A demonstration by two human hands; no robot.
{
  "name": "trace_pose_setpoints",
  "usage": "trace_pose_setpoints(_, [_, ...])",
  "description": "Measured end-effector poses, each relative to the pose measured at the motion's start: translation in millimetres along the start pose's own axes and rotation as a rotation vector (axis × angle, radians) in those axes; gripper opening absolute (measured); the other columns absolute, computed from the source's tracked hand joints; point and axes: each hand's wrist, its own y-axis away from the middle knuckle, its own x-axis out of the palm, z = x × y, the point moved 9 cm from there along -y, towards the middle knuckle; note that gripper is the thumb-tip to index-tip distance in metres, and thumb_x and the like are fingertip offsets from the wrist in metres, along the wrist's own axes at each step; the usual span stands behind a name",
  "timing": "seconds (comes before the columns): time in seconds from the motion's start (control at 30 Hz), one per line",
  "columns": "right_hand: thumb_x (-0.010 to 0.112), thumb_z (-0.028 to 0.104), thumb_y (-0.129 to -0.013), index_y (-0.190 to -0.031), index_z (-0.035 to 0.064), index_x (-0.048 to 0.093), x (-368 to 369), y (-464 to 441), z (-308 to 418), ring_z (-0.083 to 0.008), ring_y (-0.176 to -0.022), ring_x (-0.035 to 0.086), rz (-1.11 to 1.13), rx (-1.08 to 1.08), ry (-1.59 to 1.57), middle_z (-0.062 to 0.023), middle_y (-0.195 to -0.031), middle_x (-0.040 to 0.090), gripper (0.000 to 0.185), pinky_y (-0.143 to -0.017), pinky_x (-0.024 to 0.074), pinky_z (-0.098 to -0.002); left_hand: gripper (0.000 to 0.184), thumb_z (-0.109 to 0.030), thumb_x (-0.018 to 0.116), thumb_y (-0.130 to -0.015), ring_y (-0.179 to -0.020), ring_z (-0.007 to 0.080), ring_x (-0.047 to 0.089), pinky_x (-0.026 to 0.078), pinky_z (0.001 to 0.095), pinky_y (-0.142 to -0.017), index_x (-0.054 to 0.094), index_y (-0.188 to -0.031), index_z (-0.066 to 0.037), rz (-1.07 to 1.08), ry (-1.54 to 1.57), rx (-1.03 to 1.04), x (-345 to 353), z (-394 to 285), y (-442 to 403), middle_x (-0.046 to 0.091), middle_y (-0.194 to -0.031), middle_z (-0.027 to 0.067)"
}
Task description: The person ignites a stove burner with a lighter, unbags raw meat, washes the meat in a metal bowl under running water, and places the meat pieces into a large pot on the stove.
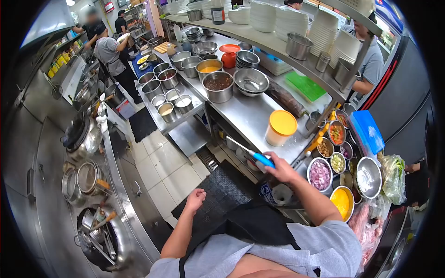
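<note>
In the head view, my right hand [278, 169] is wrapped round the handle of a blue-handled tool [262, 159]. Its slim, pale shaft points up and left past the counter edge; blur hides its exact kind. Just beyond that hand, a tub with a yellow lid [282, 123] stands on the steel counter [245, 111]. My left hand [195, 200] hangs over the dark floor mat [208, 197], fingers curled in and no object visible in it. To the right of my right arm are a bowl of chopped red onion [320, 174] and a bowl of yellow liquid [342, 201].
Pots of sauce [218, 85] and stacked steel bowls [251, 81] crowd the counter under a shelf of white dishes [266, 18]. A stove with woks [97, 236] runs along the left. Co-workers [109, 51] stand farther back, and another person [371, 55] is behind the shelf.
</note>
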Motion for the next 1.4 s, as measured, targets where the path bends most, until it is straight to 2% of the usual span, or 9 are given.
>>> trace_pose_setpoints(0.17, [0.061,0.021,-0.087,-0.133,0.0125,0.040,-81,-134,34,-0.0391,-0.102,0.059,-0.059,-0.123,0.212,-0.0204,-0.115,0.059,0.051,-0.087,0.0470,-0.0452,0.031,-0.023,0.062,-0.090,-0.079,0.0119,0.058,0.048,0.0279,-0.065,0.057,-0.115,-0.006,-0.010,-0.003,-0.002,-28,2,-40,0.060,-0.091,0.0023])
trace_pose_setpoints(0.37, [0.059,0.022,-0.088,-0.134,0.0181,0.041,-239,-284,94,-0.0374,-0.101,0.059,-0.478,-0.341,0.482,-0.0175,-0.113,0.060,0.050,-0.084,0.0480,-0.0473,0.034,-0.018,0.064,-0.088,-0.074,0.0128,0.059,0.047,0.0268,-0.058,0.055,-0.117,-0.003,-0.034,0.033,-0.079,-71,-19,-44,0.062,-0.087,0.0049])
trace_pose_setpoints(0.63, [0.045,0.021,-0.092,-0.127,0.0278,0.056,-331,-390,27,-0.0323,-0.118,0.050,-0.562,0.290,0.893,-0.0159,-0.123,0.053,0.038,-0.095,0.0405,-0.0533,0.036,-0.022,0.063,-0.088,-0.077,0.0156,0.061,0.048,0.0293,-0.060,0.055,-0.119,-0.005,-0.091,-0.042,-0.106,-135,-72,-109,0.062,-0.094,0.0057])
trace_pose_setpoints(0.73, [0.047,0.019,-0.091,-0.132,0.0250,0.052,-330,-382,30,-0.0323,-0.121,0.047,-0.760,0.179,0.800,-0.0165,-0.127,0.051,0.042,-0.098,0.0363,-0.0557,0.035,-0.023,0.063,-0.088,-0.076,0.0148,0.061,0.047,0.0286,-0.060,0.055,-0.118,-0.006,0.052,-0.014,-0.046,-135,-90,-154,0.062,-0.093,0.0053])
trace_pose_setpoints(0.87, [0.057,0.016,-0.087,-0.140,0.0197,0.042,-270,-323,76,-0.0360,-0.122,0.047,-0.922,-0.179,0.708,-0.0201,-0.134,0.047,0.055,-0.103,0.0377,-0.0454,0.035,-0.023,0.063,-0.088,-0.076,0.0143,0.060,0.047,0.0284,-0.059,0.055,-0.117,-0.006,0.242,-0.252,-0.062,-124,-94,-213,0.063,-0.093,0.0054])
trace_pose_setpoints(1.0, [0.057,0.014,-0.087,-0.140,0.0133,0.042,-160,-251,78,-0.0305,-0.120,0.051,-0.542,-0.117,0.246,-0.0148,-0.130,0.053,0.055,-0.103,0.0399,-0.0406,0.035,-0.024,0.064,-0.088,-0.074,0.0138,0.060,0.047,0.0287,-0.058,0.055,-0.116,-0.004,0.432,-0.393,-0.019,-95,-113,-260,0.063,-0.090,0.0060])
trace_pose_setpoints(1.17, [0.053,0.015,-0.092,-0.137,0.0106,0.044,15,-122,-18,-0.0221,-0.078,0.064,-0.384,0.523,-0.286,-0.0120,-0.095,0.065,0.046,-0.080,0.0502,-0.0335,0.034,-0.021,0.065,-0.088,-0.073,0.0133,0.059,0.047,0.0285,-0.059,0.055,-0.114,-0.003,0.654,-0.563,0.050,-30,-135,-295,0.063,-0.086,0.0059])
trace_pose_setpoints(1.23, [0.054,0.016,-0.087,-0.129,0.0102,0.051,69,-42,-50,-0.0364,-0.091,0.063,-0.513,0.691,0.124,-0.0194,-0.100,0.064,0.042,-0.081,0.0502,-0.0412,0.033,-0.020,0.064,-0.088,-0.073,0.0131,0.059,0.047,0.0289,-0.060,0.056,-0.114,-0.002,0.798,-0.651,0.121,12,-144,-303,0.063,-0.086,0.0054])
trace_pose_setpoints(1.4, [0.059,0.018,-0.081,-0.131,0.0087,0.048,278,219,-114,-0.0384,-0.107,0.059,-0.382,1.359,-0.126,-0.0231,-0.112,0.063,0.052,-0.091,0.0477,-0.0432,0.029,-0.017,0.062,-0.090,-0.074,0.0112,0.058,0.046,0.0247,-0.059,0.056,-0.115,-0.004,0.963,-0.670,0.145,104,-182,-265,0.062,-0.087,0.0039])
